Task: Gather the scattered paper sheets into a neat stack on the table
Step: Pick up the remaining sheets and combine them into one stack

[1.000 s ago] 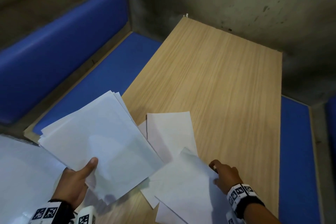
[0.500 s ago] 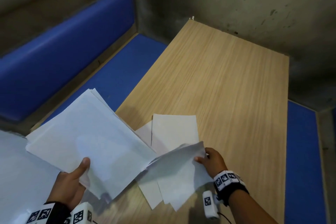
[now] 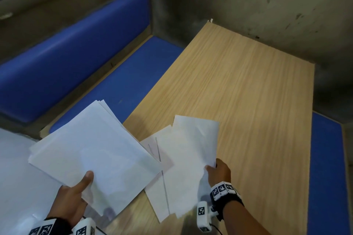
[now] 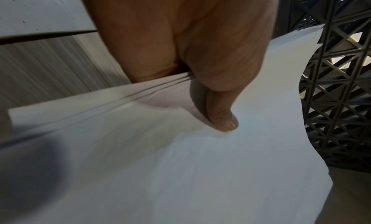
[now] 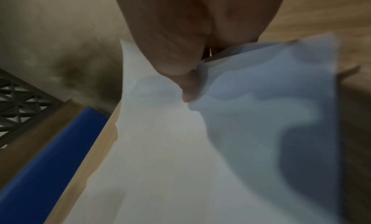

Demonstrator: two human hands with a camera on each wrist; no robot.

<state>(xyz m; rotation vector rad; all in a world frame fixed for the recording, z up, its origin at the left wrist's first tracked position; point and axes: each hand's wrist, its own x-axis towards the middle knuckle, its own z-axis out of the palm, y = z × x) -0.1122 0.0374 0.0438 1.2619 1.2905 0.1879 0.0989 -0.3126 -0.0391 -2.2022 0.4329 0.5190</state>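
Paper lay in both hands above the table's [image 3: 238, 86] near edge. The left hand [image 3: 70, 202] gripped a stack [image 3: 91, 150] at 8 o'clock, thumb on top. The right hand [image 3: 219, 172] pinched one sheet [image 3: 193, 150] at 5 o'clock. More sheets [image 3: 162, 196] lay overlapped on the wood between them. Blue benches [image 3: 63, 59] flanked the table; a stained wall [image 3: 267, 2] stood at 12 o'clock.

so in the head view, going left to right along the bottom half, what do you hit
left hand → stack of sheets it grips → loose sheets lying on the table → sheet pinched by the right hand → right hand → bare table → blue bench seat
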